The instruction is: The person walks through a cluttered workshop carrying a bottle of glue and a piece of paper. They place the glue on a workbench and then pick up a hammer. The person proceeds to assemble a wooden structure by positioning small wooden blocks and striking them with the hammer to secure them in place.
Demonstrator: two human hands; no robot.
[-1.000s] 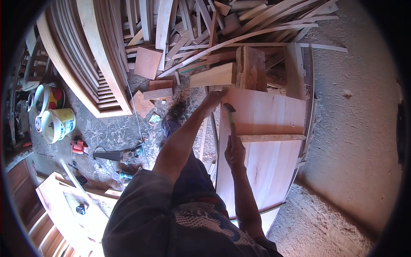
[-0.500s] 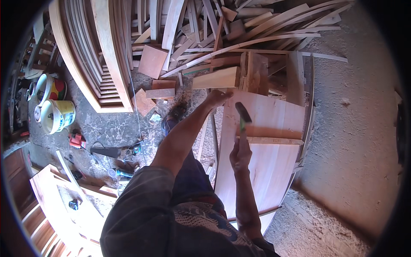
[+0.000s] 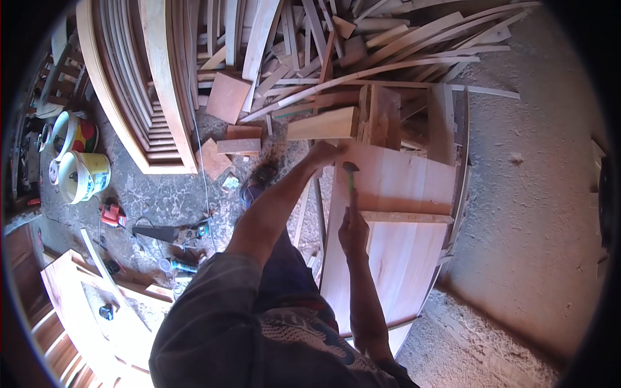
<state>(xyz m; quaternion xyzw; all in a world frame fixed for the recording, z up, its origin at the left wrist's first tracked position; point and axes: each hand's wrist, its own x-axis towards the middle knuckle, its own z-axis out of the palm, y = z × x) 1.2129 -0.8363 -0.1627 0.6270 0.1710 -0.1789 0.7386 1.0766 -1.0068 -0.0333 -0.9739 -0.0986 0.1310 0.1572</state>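
My right hand [image 3: 354,234] is wrapped round the handle of a hammer [image 3: 351,176] with a dark head and a green band below it. The hammer's head is over the far left part of a pale wooden panel [image 3: 398,255], close to my left hand. At the panel's far left corner, my left hand [image 3: 326,154] has its fingers drawn together; what they hold, if anything, is too small to make out. A wooden crosspiece [image 3: 407,218] runs across the panel. Just beyond my left hand, a wedge-shaped board [image 3: 322,127] sticks out to the left.
Offcuts and long strips [image 3: 362,58] are heaped beyond the panel. Curved wooden frames [image 3: 169,84] stand at the far left. Buckets [image 3: 86,178], a handsaw [image 3: 155,233] and power tools lie on the floor to the left. A rough wall [image 3: 524,194] bounds the right.
The hammer and my right hand have moved left, bringing the hammer's head nearer my left hand. My left hand stays at the panel's far corner. The whole view has shifted slightly.
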